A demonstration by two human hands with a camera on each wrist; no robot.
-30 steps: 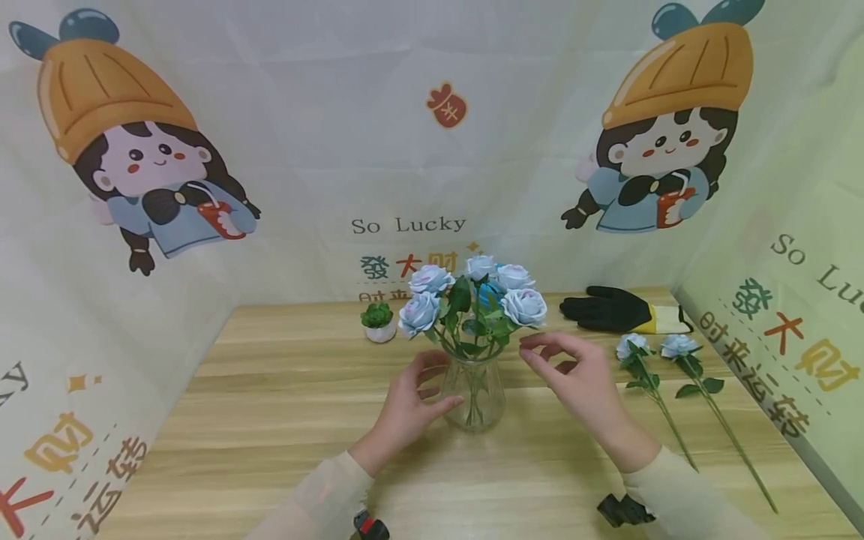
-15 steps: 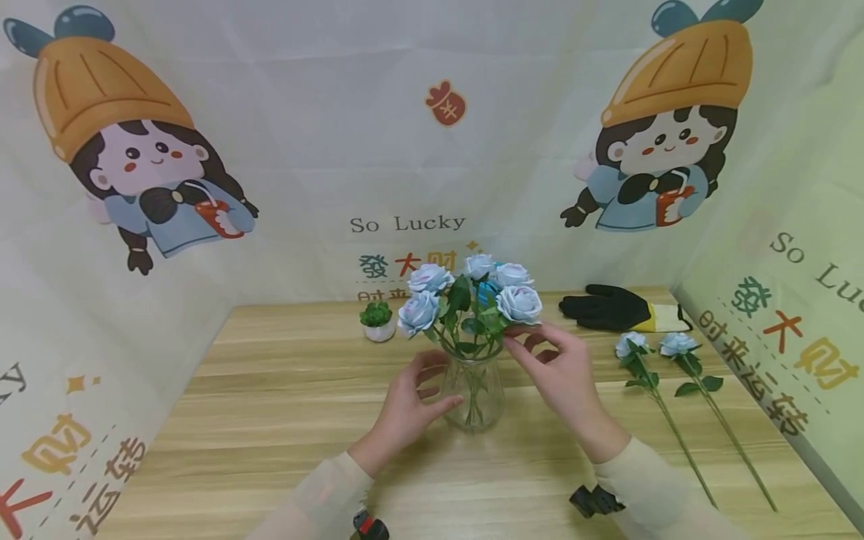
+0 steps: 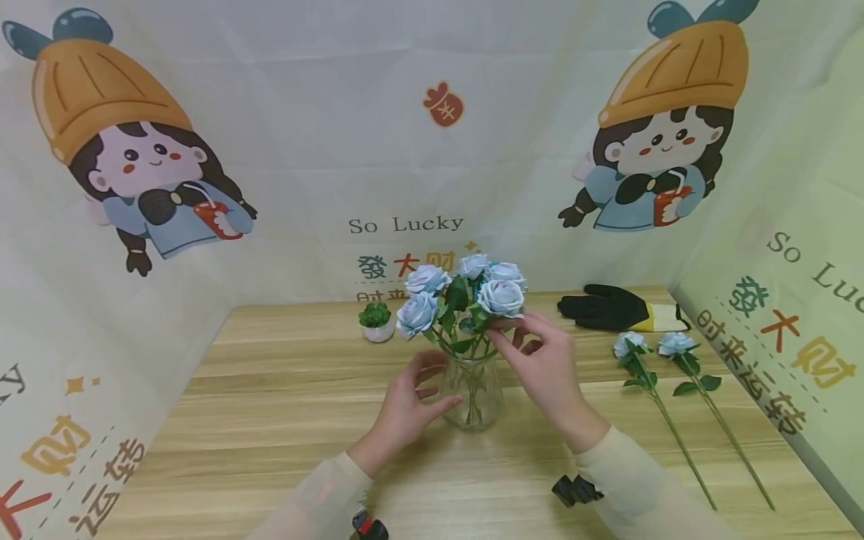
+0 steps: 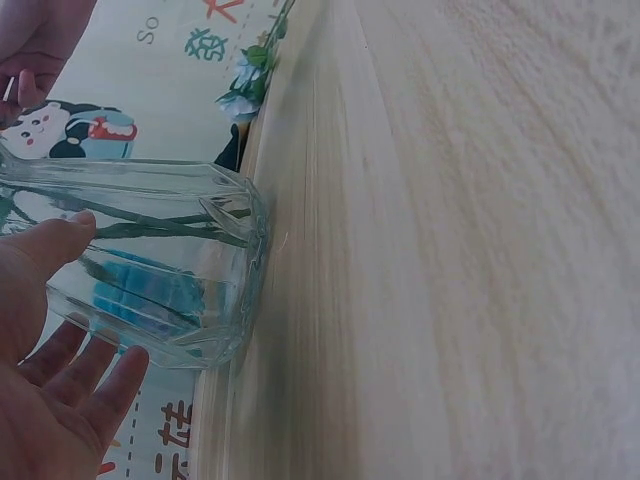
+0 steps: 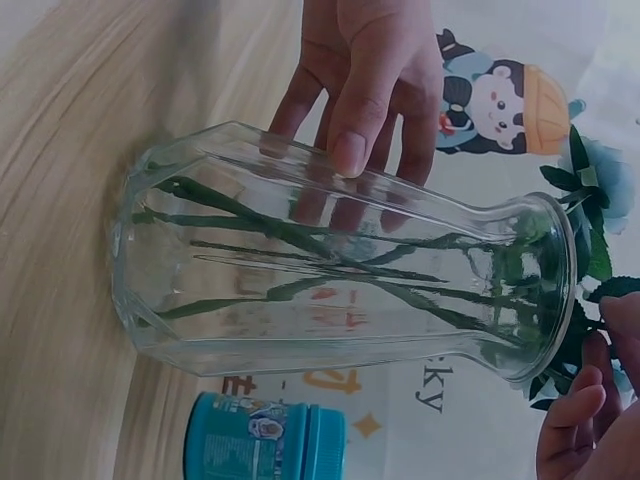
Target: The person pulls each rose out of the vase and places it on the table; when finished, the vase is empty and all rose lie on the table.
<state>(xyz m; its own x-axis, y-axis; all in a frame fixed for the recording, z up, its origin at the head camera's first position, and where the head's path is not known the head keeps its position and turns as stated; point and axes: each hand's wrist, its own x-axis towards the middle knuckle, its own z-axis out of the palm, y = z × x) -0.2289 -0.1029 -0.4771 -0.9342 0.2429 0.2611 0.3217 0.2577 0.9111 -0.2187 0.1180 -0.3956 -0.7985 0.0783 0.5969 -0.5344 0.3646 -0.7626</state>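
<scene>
A clear faceted glass vase (image 3: pixel 472 401) stands upright on the wooden table, holding several pale blue artificial roses with green leaves. My left hand (image 3: pixel 410 401) holds the vase from the left, its thumb in front and its fingers behind, as the right wrist view shows through the glass. Just above the rim, my right hand (image 3: pixel 543 364) pinches the front right rose (image 3: pixel 502 298) by its stem under the bloom. Dark green stems (image 5: pixel 330 250) cross inside the vase and reach toward its base.
Two loose blue roses lie on the right, one stem (image 3: pixel 675 427) beside another (image 3: pixel 732 435). Behind them is a black and yellow work glove (image 3: pixel 604 309). A small potted succulent (image 3: pixel 376 322) sits at the back left. Behind the vase stands a blue lidded jar (image 5: pixel 260 437).
My right hand has moved left to the bouquet and taken hold of the front right rose's stem. That bloom has shifted left. My left hand stays on the vase.
</scene>
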